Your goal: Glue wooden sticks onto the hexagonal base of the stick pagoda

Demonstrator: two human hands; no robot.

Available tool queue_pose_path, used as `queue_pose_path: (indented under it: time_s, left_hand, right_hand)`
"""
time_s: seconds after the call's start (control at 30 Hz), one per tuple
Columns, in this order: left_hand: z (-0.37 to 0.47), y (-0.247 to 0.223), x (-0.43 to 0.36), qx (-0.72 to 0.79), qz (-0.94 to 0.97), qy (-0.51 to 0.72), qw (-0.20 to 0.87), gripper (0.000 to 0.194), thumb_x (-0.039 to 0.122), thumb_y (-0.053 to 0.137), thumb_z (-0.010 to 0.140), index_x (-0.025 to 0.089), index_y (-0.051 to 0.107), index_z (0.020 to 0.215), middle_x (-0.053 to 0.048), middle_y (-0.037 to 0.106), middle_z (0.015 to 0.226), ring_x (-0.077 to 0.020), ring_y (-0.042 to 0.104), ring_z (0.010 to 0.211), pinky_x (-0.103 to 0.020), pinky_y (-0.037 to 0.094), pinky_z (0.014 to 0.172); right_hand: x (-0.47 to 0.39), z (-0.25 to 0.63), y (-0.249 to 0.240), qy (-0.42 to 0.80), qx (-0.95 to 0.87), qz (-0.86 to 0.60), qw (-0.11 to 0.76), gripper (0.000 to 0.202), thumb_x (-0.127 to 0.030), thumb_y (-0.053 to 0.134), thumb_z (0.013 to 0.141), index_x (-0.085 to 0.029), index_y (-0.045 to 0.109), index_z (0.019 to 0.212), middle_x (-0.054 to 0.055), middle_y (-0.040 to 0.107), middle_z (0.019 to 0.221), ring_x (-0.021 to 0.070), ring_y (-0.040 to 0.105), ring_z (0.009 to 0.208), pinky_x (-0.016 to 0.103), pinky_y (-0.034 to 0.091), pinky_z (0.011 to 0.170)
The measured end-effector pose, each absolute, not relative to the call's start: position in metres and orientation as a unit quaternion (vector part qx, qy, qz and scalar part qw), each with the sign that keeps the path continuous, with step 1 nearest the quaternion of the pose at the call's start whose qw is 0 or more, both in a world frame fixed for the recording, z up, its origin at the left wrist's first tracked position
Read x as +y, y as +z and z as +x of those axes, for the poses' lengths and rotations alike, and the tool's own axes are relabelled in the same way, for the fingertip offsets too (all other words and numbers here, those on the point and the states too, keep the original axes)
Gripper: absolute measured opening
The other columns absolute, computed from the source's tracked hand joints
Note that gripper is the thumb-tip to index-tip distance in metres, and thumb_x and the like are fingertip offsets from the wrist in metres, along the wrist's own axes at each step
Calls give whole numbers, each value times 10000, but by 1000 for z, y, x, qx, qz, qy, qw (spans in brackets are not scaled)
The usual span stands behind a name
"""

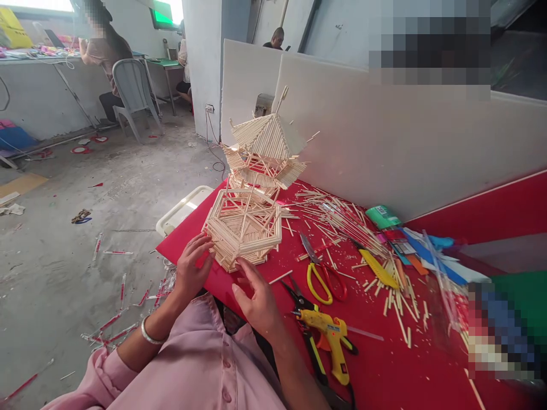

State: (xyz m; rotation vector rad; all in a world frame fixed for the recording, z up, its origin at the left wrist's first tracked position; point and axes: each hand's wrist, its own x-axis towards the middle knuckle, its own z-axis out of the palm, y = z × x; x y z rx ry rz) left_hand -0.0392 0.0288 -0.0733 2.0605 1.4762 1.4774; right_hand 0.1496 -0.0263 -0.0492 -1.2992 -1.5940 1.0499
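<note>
- Grey chair (135,80), about half past ten, a person (113,54) just beside it
- Yellow bag (15,28), ten o'clock
- Wall socket (209,107), eleven o'clock, cord (207,124) attached
- Second person (276,42), twelve o'clock, behind a pale panel (250,80)

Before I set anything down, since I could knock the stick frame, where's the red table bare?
Mostly bare: the table right of the glue gun, in front of the cut sticks; also a narrow strip left of the frame. Crowded: beyond the glue gun, with scissors, knife and loose sticks.
</note>
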Motion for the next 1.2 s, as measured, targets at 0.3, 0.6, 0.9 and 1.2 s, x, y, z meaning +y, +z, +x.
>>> queue_pose_path:
  time_s: [0.3, 0.6, 0.9, 1.2]
  left_hand:
    - [-31, -67, 25, 519, 682, 513, 46, 147, 279, 612, 914, 221, 698, 1018, -107, 642, 1221, -262, 570, 1194, -504, 487, 1006]
    - [-18, -70, 26, 496, 690, 527, 14, 164, 314, 733, 824, 214, 678, 942, -101, 641, 1168, -269, 576, 1142, -490, 502, 969]
    - [-14, -75, 35, 499, 688, 527, 12, 71, 282, 712, 843, 215, 688, 837, -82, 671, 1072, -259, 588, 1106, -481, 507, 952]
    - [-19, -76, 36, 505, 684, 526, 25, 51, 261, 682, 868, 220, 692, 839, -70, 686, 1038, -237, 615, 1049, -449, 521, 907]
  right_hand:
    - [-26, 145, -43, 395, -706, -449, 379, 545, -162, 575, 836, -268, 563, 1370, 55, 580, 1398, 222, 517, 1316, 406, 435, 1111]
    - [-24, 171, -48, 278, -482, -630, 541, 360, -369, 578, 875, -194, 620, 1187, 127, 656, 1160, 206, 658, 979, 289, 574, 711]
    - [-14, 172, -63, 364, -469, -599, 537, 530, -359, 610, 837, -197, 532, 1336, 155, 609, 1295, 238, 620, 1142, 364, 572, 866]
    - [-21, 166, -60, 375, -471, -596, 532, 523, -352, 600, 845, -199, 526, 1339, 138, 625, 1270, 224, 632, 1114, 347, 575, 857]
